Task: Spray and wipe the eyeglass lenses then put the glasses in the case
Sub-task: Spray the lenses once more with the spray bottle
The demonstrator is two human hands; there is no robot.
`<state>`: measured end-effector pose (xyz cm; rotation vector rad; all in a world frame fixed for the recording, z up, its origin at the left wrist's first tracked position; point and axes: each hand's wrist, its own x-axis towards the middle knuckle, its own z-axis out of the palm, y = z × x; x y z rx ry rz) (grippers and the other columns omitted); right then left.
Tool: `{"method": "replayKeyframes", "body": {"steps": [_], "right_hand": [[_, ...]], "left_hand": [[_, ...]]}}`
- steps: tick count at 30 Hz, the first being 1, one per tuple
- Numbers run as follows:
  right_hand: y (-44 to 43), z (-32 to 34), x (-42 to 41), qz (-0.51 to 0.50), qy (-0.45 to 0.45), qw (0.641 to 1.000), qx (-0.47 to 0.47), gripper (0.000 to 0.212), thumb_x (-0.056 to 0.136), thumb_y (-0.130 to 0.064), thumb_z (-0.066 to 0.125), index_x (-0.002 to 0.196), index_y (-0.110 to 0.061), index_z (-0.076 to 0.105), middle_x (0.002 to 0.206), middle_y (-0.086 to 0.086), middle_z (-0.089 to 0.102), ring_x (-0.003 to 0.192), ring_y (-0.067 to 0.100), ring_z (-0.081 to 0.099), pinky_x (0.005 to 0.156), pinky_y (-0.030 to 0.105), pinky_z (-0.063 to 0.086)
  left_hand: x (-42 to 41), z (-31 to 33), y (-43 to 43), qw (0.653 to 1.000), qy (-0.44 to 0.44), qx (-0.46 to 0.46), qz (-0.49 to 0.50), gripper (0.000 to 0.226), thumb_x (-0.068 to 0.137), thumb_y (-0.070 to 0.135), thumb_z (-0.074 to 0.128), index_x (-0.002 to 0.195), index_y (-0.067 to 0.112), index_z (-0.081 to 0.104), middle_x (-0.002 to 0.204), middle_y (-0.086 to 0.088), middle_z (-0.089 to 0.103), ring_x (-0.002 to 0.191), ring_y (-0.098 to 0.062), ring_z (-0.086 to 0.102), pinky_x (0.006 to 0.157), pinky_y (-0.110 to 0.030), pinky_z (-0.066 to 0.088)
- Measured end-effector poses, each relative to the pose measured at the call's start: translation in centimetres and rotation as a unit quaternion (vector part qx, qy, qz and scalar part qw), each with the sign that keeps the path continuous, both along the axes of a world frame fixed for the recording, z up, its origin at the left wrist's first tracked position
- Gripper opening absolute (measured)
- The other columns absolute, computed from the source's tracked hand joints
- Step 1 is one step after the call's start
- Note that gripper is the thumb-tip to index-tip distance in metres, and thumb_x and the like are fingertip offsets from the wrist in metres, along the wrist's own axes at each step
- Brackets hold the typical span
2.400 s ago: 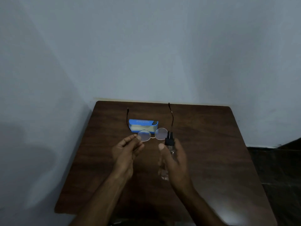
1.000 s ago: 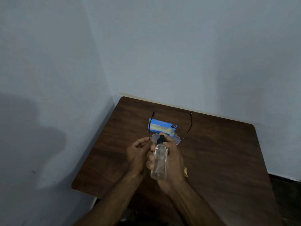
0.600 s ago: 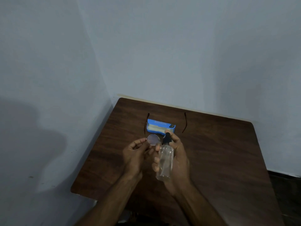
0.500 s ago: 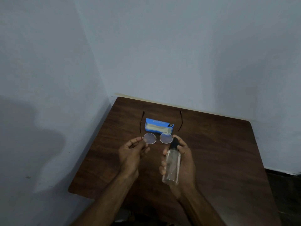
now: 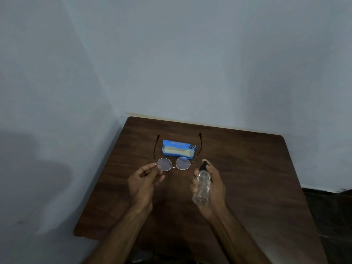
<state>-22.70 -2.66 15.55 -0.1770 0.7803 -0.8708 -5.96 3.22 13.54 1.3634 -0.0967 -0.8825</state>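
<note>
Pinching the round glasses (image 5: 173,164) at their left rim, the left hand (image 5: 143,182) holds them above the surface (image 5: 257,178); the right hand (image 5: 213,189) grips a clear spray bottle (image 5: 202,187) just beside.

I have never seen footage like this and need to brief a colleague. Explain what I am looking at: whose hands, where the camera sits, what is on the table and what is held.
There is no machine here. A person wears a wide-angle camera on the head, which looks forward and down, so the two bare arms reach in from the bottom edge.

The surface is a dark brown wooden table pushed into the corner of pale walls. On it lies an open blue rectangular glasses case with a pale lining.

The left hand pinches the outer rim of a pair of round thin-metal-framed eyeglasses, held in front of the case with the temples unfolded and pointing away from the person. The right hand grips a small clear plastic spray bottle with a black nozzle, nozzle pointing away, just right of the glasses.

No wiping cloth can be made out.
</note>
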Motion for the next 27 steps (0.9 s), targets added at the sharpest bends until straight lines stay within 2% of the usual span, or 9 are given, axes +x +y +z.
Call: {"method": "replayKeyframes", "body": {"steps": [3,6,12,15,18,21,22,25,27], "right_hand": [[0.4,-0.6,0.0,0.033,0.030,0.998,-0.051,0.018,0.099,-0.029,0.059,0.114,-0.019,0.059,0.073,0.004,0.068,0.052,0.016,0.067,0.045,0.026,0.055],[0.4,0.1,0.2,0.021,-0.005,0.998,-0.066,0.020,0.096,-0.024,0.052,0.116,-0.021,0.056,0.069,0.012,0.062,0.042,0.021,0.060,0.036,0.028,0.050],[0.9,1.6,-0.4,0.003,-0.018,0.988,-0.152,0.030,0.094,-0.019,0.048,0.123,-0.016,0.056,0.071,0.019,0.058,0.038,0.025,0.057,0.034,0.031,0.050],[0.4,2.2,-1.2,0.005,0.073,0.976,-0.204,0.030,0.098,-0.015,0.048,0.127,-0.021,0.055,0.075,0.022,0.058,0.042,0.028,0.057,0.040,0.033,0.052],[-0.1,1.4,-3.2,-0.033,0.266,0.901,-0.341,0.036,0.108,-0.007,0.044,0.138,-0.025,0.048,0.087,0.024,0.064,0.061,0.035,0.064,0.051,0.041,0.056],[-1.4,-1.8,-6.1,-0.045,0.437,0.794,-0.419,0.038,0.109,-0.026,0.050,0.146,-0.029,0.043,0.108,0.010,0.071,0.098,0.025,0.071,0.086,0.044,0.059],[-2.0,-3.3,-7.1,-0.029,0.485,0.766,-0.421,0.036,0.109,-0.031,0.050,0.144,-0.031,0.045,0.114,0.004,0.071,0.105,0.018,0.070,0.091,0.044,0.057],[-3.4,-7.5,-9.4,0.015,0.546,0.741,-0.391,0.022,0.107,-0.037,0.050,0.129,-0.035,0.050,0.120,-0.009,0.066,0.106,0.006,0.066,0.091,0.049,0.057],[-3.9,-9.6,-10.4,0.034,0.564,0.733,-0.379,0.023,0.104,-0.042,0.049,0.126,-0.034,0.050,0.116,-0.007,0.065,0.105,0.015,0.067,0.086,0.044,0.057]], "left_hand": [[0.3,-0.3,0.2,1.000,-0.003,-0.006,0.003,0.013,0.089,-0.003,0.075,0.099,0.004,0.073,0.089,-0.016,0.073,0.070,-0.016,0.072,0.066,-0.028,0.065],[0.5,-0.6,0.2,1.000,-0.009,0.000,0.006,0.013,0.088,-0.002,0.076,0.099,0.006,0.074,0.092,-0.017,0.074,0.073,-0.019,0.072,0.067,-0.030,0.065],[0.4,-0.8,-0.2,1.000,-0.010,0.010,0.007,0.015,0.087,0.000,0.078,0.100,0.007,0.074,0.096,-0.018,0.077,0.080,-0.023,0.074,0.066,-0.030,0.064],[0.2,-0.9,-0.6,1.000,0.003,0.003,0.001,0.014,0.088,-0.001,0.077,0.099,0.007,0.074,0.095,-0.018,0.075,0.076,-0.020,0.072,0.064,-0.027,0.064],[0.0,-0.8,-0.8,1.000,0.014,0.000,-0.007,0.013,0.089,0.000,0.076,0.100,0.007,0.074,0.093,-0.016,0.075,0.075,-0.018,0.072,0.064,-0.027,0.064],[-0.1,-0.8,-0.8,1.000,0.024,-0.002,-0.013,0.016,0.088,0.002,0.078,0.103,0.005,0.074,0.091,-0.014,0.076,0.074,-0.017,0.073,0.065,-0.027,0.064],[-0.1,-0.8,-0.8,1.000,0.025,-0.001,-0.015,0.018,0.088,0.003,0.079,0.106,0.004,0.074,0.092,-0.014,0.076,0.074,-0.016,0.074,0.065,-0.027,0.063],[-0.4,-1.0,-0.8,0.999,0.034,0.001,-0.027,0.021,0.088,0.002,0.078,0.108,0.003,0.073,0.090,-0.012,0.077,0.073,-0.014,0.074,0.064,-0.026,0.063],[-0.7,-1.0,-0.7,0.999,0.042,-0.003,-0.034,0.020,0.088,0.002,0.077,0.108,0.003,0.073,0.088,-0.010,0.076,0.072,-0.014,0.073,0.063,-0.025,0.062]]}}
